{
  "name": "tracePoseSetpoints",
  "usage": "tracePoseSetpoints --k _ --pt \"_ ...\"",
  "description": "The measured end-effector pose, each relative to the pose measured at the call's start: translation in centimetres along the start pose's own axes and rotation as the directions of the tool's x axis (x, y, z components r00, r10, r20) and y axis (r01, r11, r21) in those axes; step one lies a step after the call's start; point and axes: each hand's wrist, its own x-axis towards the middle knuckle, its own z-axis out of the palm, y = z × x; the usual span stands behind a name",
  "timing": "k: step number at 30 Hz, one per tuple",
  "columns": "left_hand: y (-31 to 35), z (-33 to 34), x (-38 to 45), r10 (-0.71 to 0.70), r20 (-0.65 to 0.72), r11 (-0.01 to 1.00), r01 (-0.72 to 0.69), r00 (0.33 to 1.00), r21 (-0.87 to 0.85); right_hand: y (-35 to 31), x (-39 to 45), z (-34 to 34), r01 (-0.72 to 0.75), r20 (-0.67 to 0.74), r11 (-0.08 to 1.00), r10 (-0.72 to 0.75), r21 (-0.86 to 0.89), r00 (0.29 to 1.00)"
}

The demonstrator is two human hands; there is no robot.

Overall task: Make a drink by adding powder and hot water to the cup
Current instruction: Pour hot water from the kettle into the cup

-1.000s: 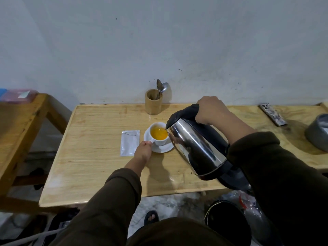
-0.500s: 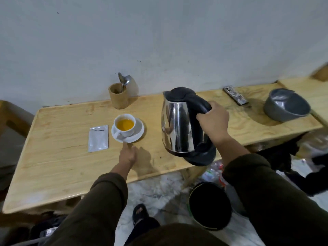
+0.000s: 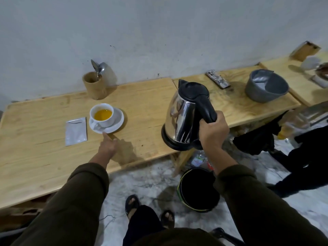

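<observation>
The right hand (image 3: 212,132) is closed around the black handle of the kettle (image 3: 186,116), which stands upright at the front edge of the surface (image 3: 145,103); I cannot tell if its base rests fully on the wood. The left hand (image 3: 108,146) is loosely open, one finger touching the rim of the saucer (image 3: 116,125). The cup (image 3: 101,114) sits on that saucer, filled with orange liquid, and the flat sachet (image 3: 76,131) lies just beside it. If the kettle is released while partly over the edge, it may tip to the floor with hot water. A push on the saucer could also spill the full cup.
</observation>
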Motion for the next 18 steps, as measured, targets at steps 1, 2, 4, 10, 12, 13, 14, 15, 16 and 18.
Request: tracePoseSetpoints --k 1,2,4,10,12,13,14,15,16,18 --pt "0.0 0.1 0.0 -0.001 0.000 1.000 0.001 1.000 0.006 0.3 0.0 0.0 -0.005 -0.001 1.000 0.005 0.009 1.000" --pt "0.0 0.1 0.0 -0.003 0.000 1.000 0.003 1.000 0.014 0.5 0.0 0.1 -0.010 0.004 1.000 0.010 0.012 1.000" --pt "0.1 0.2 -0.1 -0.018 -0.004 0.999 0.018 1.000 0.044 0.7 -0.2 0.3 -0.008 0.021 1.000 0.008 0.007 1.000" --pt "0.0 0.0 0.0 -0.037 0.025 0.997 0.035 0.999 0.064 1.3 -1.1 0.8 0.057 0.013 0.998 -0.057 -0.021 0.998" --pt "-0.1 -0.1 -0.1 -0.035 0.038 0.998 0.033 0.999 0.056 1.7 -1.3 0.8 0.078 0.009 0.997 -0.078 -0.027 0.997" --pt "-0.1 -0.1 -0.2 -0.035 0.041 0.998 0.033 0.999 0.047 1.8 -1.3 0.8 0.083 0.013 0.996 -0.083 -0.032 0.996" --pt "-0.2 -0.1 -0.3 -0.034 0.041 0.999 0.032 0.999 0.038 1.9 -1.3 0.8 0.085 0.023 0.996 -0.084 -0.039 0.996" --pt "-0.2 -0.1 -0.4 -0.032 0.040 0.999 0.031 0.999 0.027 2.1 -1.3 0.8 0.087 0.036 0.995 -0.086 -0.047 0.996" --pt "-0.2 -0.1 -0.5 -0.030 0.038 0.999 0.029 0.999 0.014 2.1 -1.3 0.8 0.095 0.047 0.994 -0.093 -0.052 0.995" --pt "-0.2 0.0 -0.7 -0.035 0.018 0.999 0.035 0.999 -0.022 2.2 -1.5 0.9 0.159 0.028 0.984 -0.157 -0.084 0.987"
